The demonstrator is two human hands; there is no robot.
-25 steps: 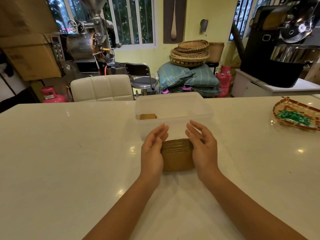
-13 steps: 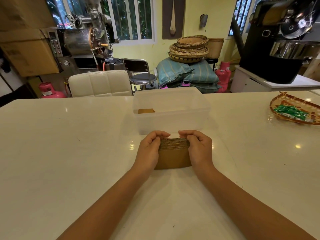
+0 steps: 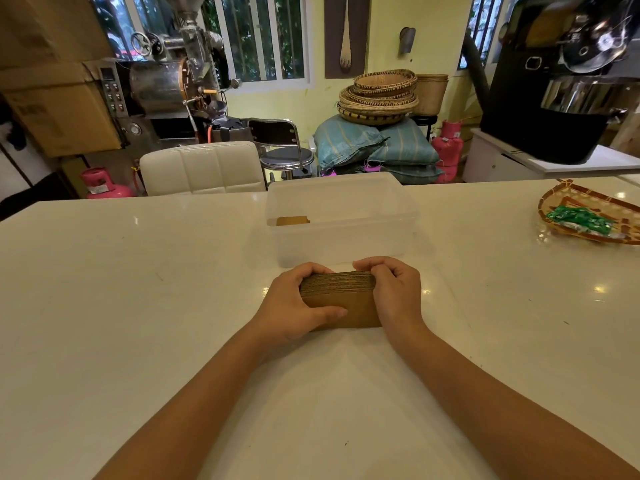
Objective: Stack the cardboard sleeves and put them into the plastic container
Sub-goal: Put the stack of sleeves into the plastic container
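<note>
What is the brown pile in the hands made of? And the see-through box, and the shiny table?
The brown stack of sleeves looks like matt corrugated cardboard: ridged layered edges show on top. The translucent rectangular container seems to be frosted plastic, since a brown piece shows through its wall. The glossy cream tabletop mirrors lamps, so perhaps polished stone or laminate.

Stack of cardboard sleeves (image 3: 341, 301): brown, corrugated, flattened, edges lined up, standing on edge on white table, just in front of container. Layered top edges face up, broad face toward camera. Plastic container (image 3: 341, 237): clear/frosted, rectangular, open top, upright, mid-table. One more brown sleeve (image 3: 292, 221) inside, at left wall, only partly visible.
</note>
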